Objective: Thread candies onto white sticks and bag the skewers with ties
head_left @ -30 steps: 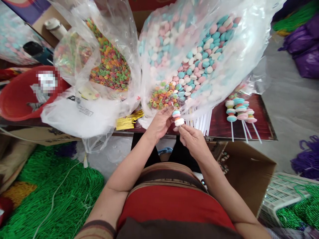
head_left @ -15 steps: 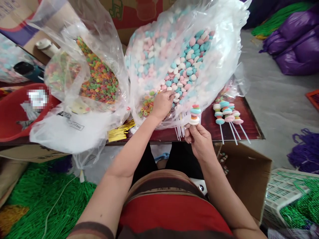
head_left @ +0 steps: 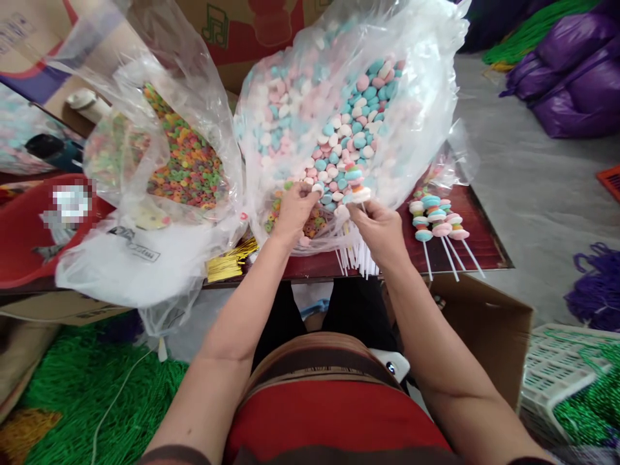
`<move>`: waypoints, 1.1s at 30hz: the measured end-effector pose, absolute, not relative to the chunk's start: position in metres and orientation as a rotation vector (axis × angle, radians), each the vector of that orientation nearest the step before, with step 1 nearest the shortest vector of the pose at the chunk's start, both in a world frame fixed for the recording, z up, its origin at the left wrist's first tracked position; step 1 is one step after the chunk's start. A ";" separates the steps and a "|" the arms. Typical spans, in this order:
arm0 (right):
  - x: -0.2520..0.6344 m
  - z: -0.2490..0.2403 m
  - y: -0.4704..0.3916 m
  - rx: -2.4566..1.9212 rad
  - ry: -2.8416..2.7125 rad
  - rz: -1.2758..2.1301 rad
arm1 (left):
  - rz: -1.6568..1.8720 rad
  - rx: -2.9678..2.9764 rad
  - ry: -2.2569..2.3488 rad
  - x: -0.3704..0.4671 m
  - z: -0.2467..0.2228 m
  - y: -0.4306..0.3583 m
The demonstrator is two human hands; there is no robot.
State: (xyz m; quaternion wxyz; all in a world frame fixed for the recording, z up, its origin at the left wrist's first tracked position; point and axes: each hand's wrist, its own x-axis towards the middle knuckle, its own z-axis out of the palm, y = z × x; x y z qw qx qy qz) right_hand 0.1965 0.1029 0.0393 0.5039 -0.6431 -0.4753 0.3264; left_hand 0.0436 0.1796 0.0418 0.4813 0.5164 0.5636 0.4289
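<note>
My right hand point(head_left: 380, 229) pinches the white stick of a candy skewer point(head_left: 355, 175), which stands upright with pink, blue, orange and white pieces stacked on it. To its left, my left hand point(head_left: 296, 210) is closed at the fingertips on a white candy point(head_left: 317, 189). Both hands are at the mouth of a big clear bag of pink, blue and white candies point(head_left: 334, 145). Small ring candies point(head_left: 314, 223) lie in the front of that bag, partly behind my left hand. Below my right hand lies a bundle of white sticks point(head_left: 357, 255).
Several finished candy skewers point(head_left: 440, 216) lie on the table point(head_left: 484, 232) at the right. A bag of ring candies point(head_left: 188, 161), yellow twist ties point(head_left: 232, 261) and a red basin point(head_left: 29, 245) are at the left. An open cardboard box point(head_left: 484, 336) stands below the table's right end.
My right hand has moved up and left, bringing the skewer over the candy bag. My left hand has drawn back slightly left from the candies, with a white one at its fingertips.
</note>
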 end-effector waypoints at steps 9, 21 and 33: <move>0.170 0.022 0.166 -1.917 -1.598 0.482 | 1.169 0.654 0.996 0.008 0.046 0.134; 0.163 0.023 0.141 -1.572 -1.179 0.724 | 1.228 0.592 0.923 0.011 0.040 0.113; 0.148 0.041 0.086 -1.229 -0.890 1.156 | 1.250 0.900 0.955 0.026 0.046 0.101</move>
